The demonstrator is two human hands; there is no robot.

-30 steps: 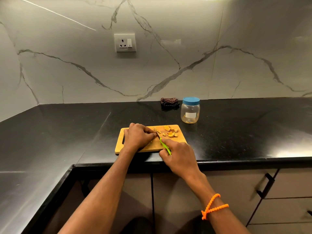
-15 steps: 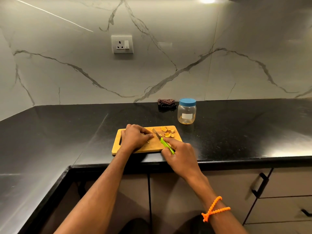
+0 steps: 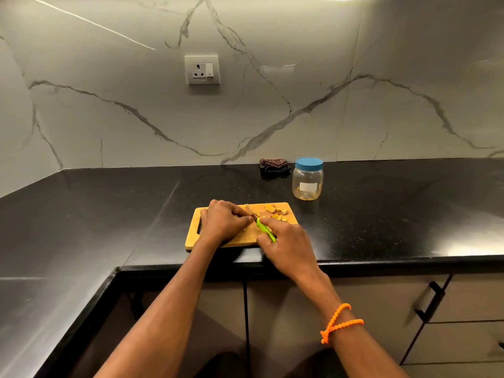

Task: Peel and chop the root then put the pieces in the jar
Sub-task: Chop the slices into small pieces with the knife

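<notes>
1. Nearest us, the right hand (image 3: 286,238) wraps its fingers round the green handle of the knife (image 3: 263,227), forefinger laid along the top and the blade angled toward 11 o'clock on the cutting board (image 3: 196,238).
2. The left hand (image 3: 222,225) is curled over the root, fingertips right against the blade. The root itself is hidden under those fingers, so I cannot tell how much is left.
3. The risk, as I judge it: with so little root showing, a stroke could slip onto the left fingertips, or the stub could roll out from under them.
4. At 1 o'clock from the knife, the cut pieces (image 3: 275,210) lie near the board's far right corner; a careless sweep could push them onto the black counter (image 3: 381,219).
5. Farther on at 1 o'clock stands the jar (image 3: 307,179), blue lid on, well apart from the board. Nothing goes in until that lid comes off.
6. Against half a second ago: both hands hold the same places and the same grips, the pieces look unmoved, the jar is untouched. Only the camera seems to have shifted a little.
</notes>
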